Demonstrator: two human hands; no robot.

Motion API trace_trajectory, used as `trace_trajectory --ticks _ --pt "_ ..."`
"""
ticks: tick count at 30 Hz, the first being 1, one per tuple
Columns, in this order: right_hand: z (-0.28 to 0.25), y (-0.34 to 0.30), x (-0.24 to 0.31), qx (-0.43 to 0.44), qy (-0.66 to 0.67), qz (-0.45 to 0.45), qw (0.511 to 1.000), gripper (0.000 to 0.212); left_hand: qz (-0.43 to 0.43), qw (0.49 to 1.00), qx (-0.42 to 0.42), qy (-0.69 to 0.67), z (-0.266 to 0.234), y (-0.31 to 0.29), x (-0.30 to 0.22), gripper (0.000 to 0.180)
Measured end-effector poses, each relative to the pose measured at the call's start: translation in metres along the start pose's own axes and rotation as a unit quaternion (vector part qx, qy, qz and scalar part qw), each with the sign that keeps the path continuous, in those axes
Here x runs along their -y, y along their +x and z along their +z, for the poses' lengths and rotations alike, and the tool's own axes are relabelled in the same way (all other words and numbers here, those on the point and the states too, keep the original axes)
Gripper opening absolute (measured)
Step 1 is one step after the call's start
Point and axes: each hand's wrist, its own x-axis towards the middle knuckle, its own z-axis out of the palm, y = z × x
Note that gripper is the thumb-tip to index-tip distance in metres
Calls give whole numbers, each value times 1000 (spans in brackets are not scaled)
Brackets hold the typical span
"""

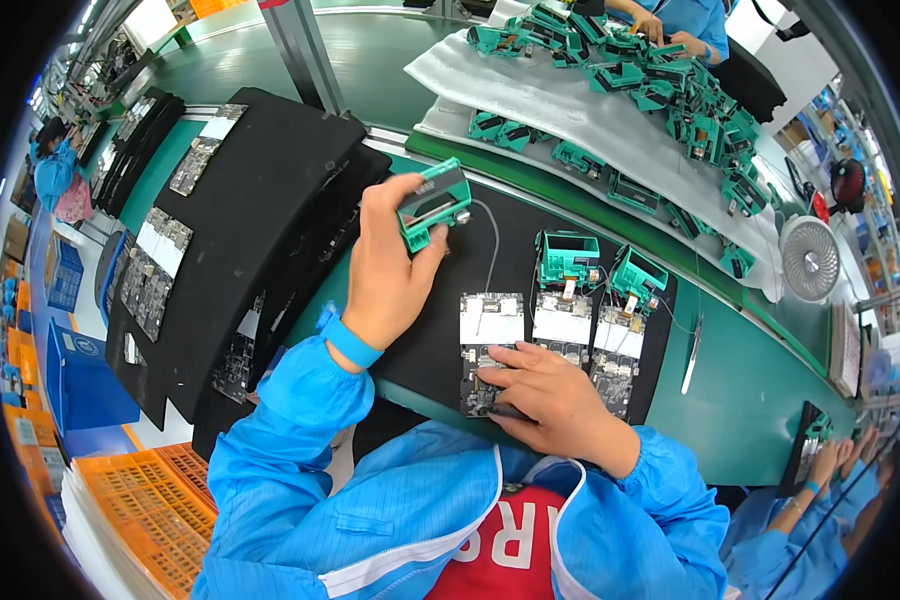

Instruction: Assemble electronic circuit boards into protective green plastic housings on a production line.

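Raised over the black mat (430,330), my left hand (390,265) grips a green plastic housing (436,205) with a dark panel between thumb and fingers. A thin wire runs from this housing down to a circuit board (492,325) with a white upper part. My right hand (555,400) bears on that board's lower half, fingers across it and thumb at its lower end. Something dark shows beside the thumb, too covered to name. To the right lie two more circuit boards (562,325) (620,335), each with a green housing (568,258) (638,275) at its top.
Left of me are stacked black foam sheets (260,160) carrying several boards (158,260). Tweezers (691,355) lie on the green table (740,400). Many green housings (660,80) cover a foam-lined shelf (590,110) beyond, near a fan (810,258). Co-workers' hands (670,35) (835,460) work nearby.
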Motion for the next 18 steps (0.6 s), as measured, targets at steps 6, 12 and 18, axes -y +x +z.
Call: trace_trajectory --ticks 6,12,18 --pt "2 0 -1 -7 3 15 1000 23 -181 912 170 -325 27 -12 -12 71" --pt "3 1 -1 -9 5 21 1000 33 -114 956 206 -172 28 -21 -7 71" --pt "3 1 0 -20 9 23 999 38 -50 968 212 -121 25 -20 -11 71"
